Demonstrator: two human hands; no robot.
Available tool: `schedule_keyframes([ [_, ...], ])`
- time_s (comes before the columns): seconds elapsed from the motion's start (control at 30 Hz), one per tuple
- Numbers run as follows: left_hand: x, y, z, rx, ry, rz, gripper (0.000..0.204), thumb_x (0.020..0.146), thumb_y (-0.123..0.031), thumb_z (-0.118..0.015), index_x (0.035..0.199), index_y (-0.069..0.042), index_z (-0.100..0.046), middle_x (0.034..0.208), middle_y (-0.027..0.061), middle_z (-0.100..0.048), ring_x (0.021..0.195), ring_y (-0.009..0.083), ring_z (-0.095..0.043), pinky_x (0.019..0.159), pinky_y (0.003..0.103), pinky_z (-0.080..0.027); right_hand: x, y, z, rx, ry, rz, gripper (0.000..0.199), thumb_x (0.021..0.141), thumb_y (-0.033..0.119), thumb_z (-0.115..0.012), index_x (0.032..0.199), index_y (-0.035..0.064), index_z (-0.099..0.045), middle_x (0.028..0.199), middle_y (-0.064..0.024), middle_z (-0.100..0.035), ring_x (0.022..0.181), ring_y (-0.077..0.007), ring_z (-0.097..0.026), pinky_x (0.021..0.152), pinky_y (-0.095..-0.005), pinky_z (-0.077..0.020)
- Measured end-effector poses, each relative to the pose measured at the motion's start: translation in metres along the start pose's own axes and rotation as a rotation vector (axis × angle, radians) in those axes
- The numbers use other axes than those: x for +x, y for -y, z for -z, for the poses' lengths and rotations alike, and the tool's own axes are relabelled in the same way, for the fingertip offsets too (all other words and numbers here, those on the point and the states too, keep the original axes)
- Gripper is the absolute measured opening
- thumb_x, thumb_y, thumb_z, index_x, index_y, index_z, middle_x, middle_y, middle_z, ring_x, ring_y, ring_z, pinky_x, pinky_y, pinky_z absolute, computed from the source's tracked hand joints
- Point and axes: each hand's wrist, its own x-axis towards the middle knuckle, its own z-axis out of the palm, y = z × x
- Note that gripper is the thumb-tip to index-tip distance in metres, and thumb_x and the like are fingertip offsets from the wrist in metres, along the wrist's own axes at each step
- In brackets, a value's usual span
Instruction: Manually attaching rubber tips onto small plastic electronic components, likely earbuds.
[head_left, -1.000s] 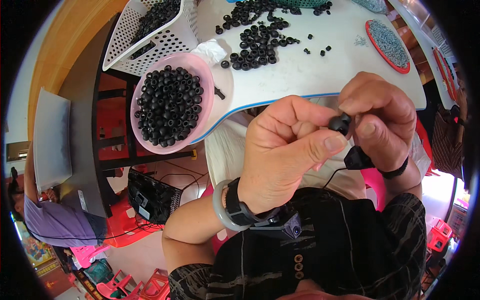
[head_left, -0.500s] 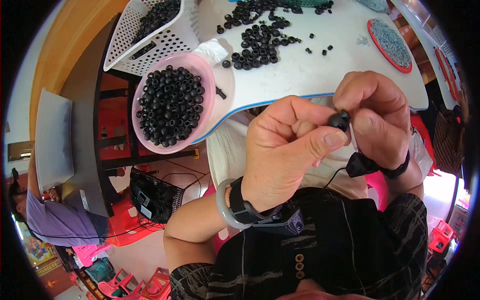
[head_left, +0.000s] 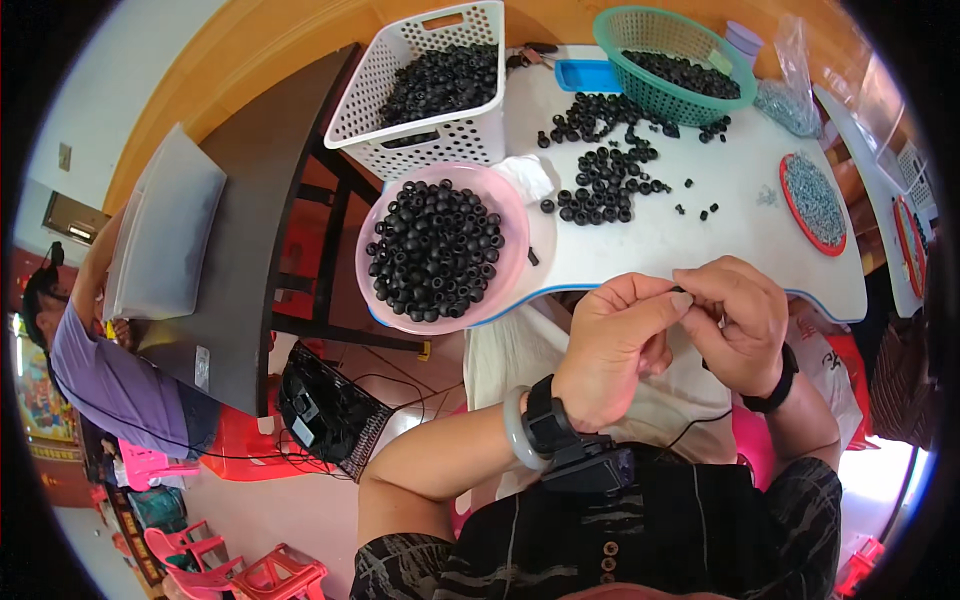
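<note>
In front of my chest, past the table's near edge, both hands meet at the fingertips. My left hand point(head_left: 618, 345) pinches a black ball-shaped part point(head_left: 680, 290) between thumb and forefinger; little of it shows. My right hand point(head_left: 738, 322) is closed against the same spot, pinching a small black plug-like piece that its fingers now hide. To the left, a pink bowl point(head_left: 522, 262) is heaped with black hollow balls point(head_left: 435, 250). Loose black balls and small black pieces point(head_left: 605, 190) lie scattered on the white table point(head_left: 640, 258).
A white perforated basket point(head_left: 450, 140) of black pieces stands at the back left, and a green basket point(head_left: 690, 102) at the back. A blue tray point(head_left: 588, 75) lies beside it. Small grey pieces fill a red-rimmed tray point(head_left: 812, 203) at right. A person in purple point(head_left: 110, 380) is far left.
The view has shifted, so the table and baskets sit lower and more to the right. My hands stay together, and the black ball, plainly visible before, is now mostly covered by my fingers.
</note>
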Motion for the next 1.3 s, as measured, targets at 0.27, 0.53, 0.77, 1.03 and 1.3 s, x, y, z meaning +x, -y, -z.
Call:
schedule_keyframes([
  [0.27,0.001,-0.007,0.003,-0.104,-0.053,0.005,0.014,0.103,-0.023,-0.069,0.101,-0.009,-0.069,0.066,-0.0058,-0.045,0.052,0.0067,-0.039,0.057,0.028,-0.039,0.024,-0.016,-0.007,0.038,0.121,-0.042,0.035,0.075,-0.01,-0.073,0.107,0.0021,-0.074,0.078,-0.0043,-0.061,0.062,-0.0114,-0.055,0.055,-0.026,-0.0417],
  [0.53,0.004,-0.003,0.014,-0.233,-0.151,-0.06,0.021,0.106,-0.029,-0.065,0.112,-0.01,-0.061,0.073,-0.0044,-0.041,0.058,0.0107,-0.042,0.058,0.031,-0.04,0.169,-0.054,-0.047,0.175,0.046,-0.091,0.032,0.085,0.001,-0.077,0.117,0.0013,-0.075,0.085,0.0054,-0.06,0.074,-0.0026,-0.05,0.064,-0.0217,-0.0405],
  [0.77,0.005,-0.003,0.015,-0.198,-0.159,-0.047,0.013,0.105,-0.021,-0.065,0.111,-0.01,-0.061,0.072,-0.0043,-0.041,0.057,0.0107,-0.042,0.055,0.03,-0.039,0.269,-0.103,-0.131,0.259,0.181,-0.016,0.032,0.091,0.007,-0.072,0.122,0.0003,-0.076,0.084,0.0017,-0.065,0.07,-0.0057,-0.057,0.061,-0.0229,-0.0466],
  [1.03,0.017,0.005,0.018,-0.173,-0.19,-0.028,0.01,0.103,-0.017,-0.066,0.109,-0.009,-0.062,0.071,-0.0041,-0.042,0.055,0.0112,-0.042,0.054,0.03,-0.04,0.239,-0.112,-0.08,0.234,0.177,-0.294,0.023,0.092,0.015,-0.072,0.11,0.002,-0.078,0.088,-0.0027,-0.073,0.067,-0.0085,-0.062,0.058,-0.0268,-0.0509],
  [1.3,0.034,0.025,0.025,-0.177,-0.224,-0.001,0.008,0.104,-0.014,-0.065,0.106,-0.007,-0.063,0.071,-0.0031,-0.047,0.054,0.0093,-0.043,0.053,0.029,-0.042,0.158,-0.17,0.039,0.022,0.388,-0.448,0.015,0.092,0.013,-0.071,0.101,0.0013,-0.074,0.076,-0.0016,-0.068,0.062,-0.0079,-0.061,0.055,-0.0248,-0.0485],
])
